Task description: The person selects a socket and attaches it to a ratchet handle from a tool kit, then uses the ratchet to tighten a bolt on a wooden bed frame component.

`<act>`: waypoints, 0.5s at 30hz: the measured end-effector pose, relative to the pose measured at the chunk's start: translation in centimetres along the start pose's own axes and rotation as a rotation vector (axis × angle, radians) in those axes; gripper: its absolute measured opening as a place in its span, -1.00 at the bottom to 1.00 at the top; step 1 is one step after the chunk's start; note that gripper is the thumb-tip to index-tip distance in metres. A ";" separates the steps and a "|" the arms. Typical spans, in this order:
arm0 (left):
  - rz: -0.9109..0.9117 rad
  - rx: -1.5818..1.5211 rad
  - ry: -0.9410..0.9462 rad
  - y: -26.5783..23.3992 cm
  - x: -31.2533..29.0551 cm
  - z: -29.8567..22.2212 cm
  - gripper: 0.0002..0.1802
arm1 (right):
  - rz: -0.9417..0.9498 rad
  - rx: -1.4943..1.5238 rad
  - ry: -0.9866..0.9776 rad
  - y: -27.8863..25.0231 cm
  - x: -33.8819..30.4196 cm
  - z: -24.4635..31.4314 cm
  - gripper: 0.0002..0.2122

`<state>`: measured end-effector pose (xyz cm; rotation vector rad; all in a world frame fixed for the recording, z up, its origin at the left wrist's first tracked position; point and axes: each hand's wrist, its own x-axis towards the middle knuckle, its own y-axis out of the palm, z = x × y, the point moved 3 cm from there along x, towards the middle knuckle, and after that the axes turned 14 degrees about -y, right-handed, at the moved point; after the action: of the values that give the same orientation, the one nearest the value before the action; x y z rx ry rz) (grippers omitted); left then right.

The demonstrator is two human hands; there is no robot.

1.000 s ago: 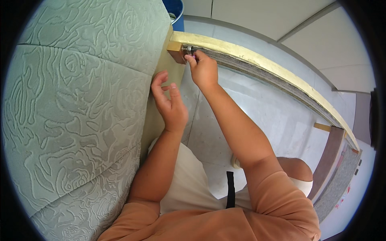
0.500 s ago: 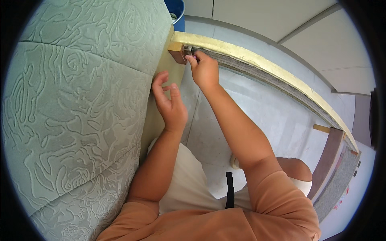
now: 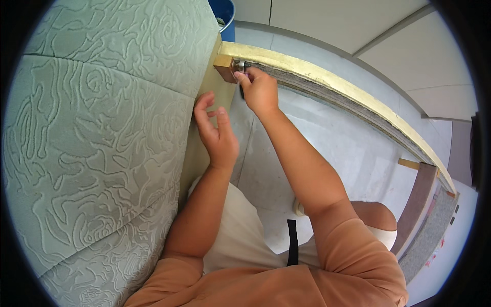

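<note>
My right hand (image 3: 260,92) is closed on a small tool with a shiny metal head (image 3: 239,65), most of it hidden by my fingers. The head is against the wooden block (image 3: 224,68) at the corner of a long frame rail. A dark end (image 3: 242,92) shows just below my fingers. My left hand (image 3: 217,130) is raised, thumb apart and fingers loosely bent, with nothing in it. It is beside the pale green padded panel (image 3: 112,143) with an embossed flower pattern, its fingertips close to the panel's edge.
A curved rail (image 3: 327,77) with a pale yellow edge and grey layered side runs from the block to the far right. A brown board (image 3: 417,204) meets its right end. Behind stands a blue bin (image 3: 228,30), near pale cabinets (image 3: 327,23). Grey floor (image 3: 327,138) lies inside the frame.
The tool in my right hand has turned slightly; a dark end now shows below my fingers. My left hand stays in nearly the same place.
</note>
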<state>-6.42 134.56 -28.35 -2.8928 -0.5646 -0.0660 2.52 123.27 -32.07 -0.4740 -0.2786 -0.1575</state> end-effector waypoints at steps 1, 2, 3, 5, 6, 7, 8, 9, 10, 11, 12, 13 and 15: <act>-0.001 0.000 0.000 0.0 0.0 0.0 -0.62 | 0.038 0.148 0.133 0.3 0.0 -0.4 -0.75; -0.002 0.000 0.001 0.1 0.0 0.0 -0.62 | 0.076 0.296 0.266 0.8 0.0 -0.6 -0.75; -0.003 0.000 0.001 0.2 0.1 -0.1 -0.62 | 0.113 0.444 0.399 1.2 -0.2 -0.8 -0.75; -0.006 0.002 0.003 0.1 0.0 0.0 -0.63 | 0.105 0.438 0.396 1.1 -0.1 -0.2 -0.73; -0.007 0.003 0.003 0.0 0.0 0.0 -0.63 | 0.100 0.435 0.395 1.0 -0.2 0.1 -0.71; -0.004 0.001 -0.003 0.1 0.0 0.0 -0.63 | 0.035 0.310 0.273 0.7 -0.2 0.3 -0.70; -0.001 -0.001 -0.010 0.1 0.1 0.0 -0.63 | -0.030 0.183 0.151 0.6 -0.4 0.4 -0.68; 0.002 -0.003 -0.017 0.2 0.1 0.0 -0.63 | -0.094 0.056 0.030 0.3 -0.5 0.7 -0.66; 0.001 -0.002 -0.014 0.1 0.1 0.0 -0.64 | -0.057 0.012 0.014 0.3 -0.3 0.6 -0.65; -0.001 -0.001 -0.012 0.1 0.1 0.0 -0.64 | -0.019 -0.033 -0.002 0.1 0.0 0.5 -0.65; -0.002 0.000 -0.009 0.0 0.1 0.0 -0.64 | 0.019 -0.078 -0.018 0.1 0.1 0.5 -0.64; -0.003 -0.002 -0.007 0.1 0.1 -0.1 -0.64 | 0.059 0.038 0.092 0.3 0.2 0.3 -0.65; -0.004 -0.005 -0.002 0.2 0.1 0.0 -0.64 | 0.137 0.271 0.310 0.9 0.1 0.0 -0.66</act>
<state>-6.25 134.44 -28.32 -2.8973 -0.5722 -0.0651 2.76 124.02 -32.39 -0.1934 0.0380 -0.0569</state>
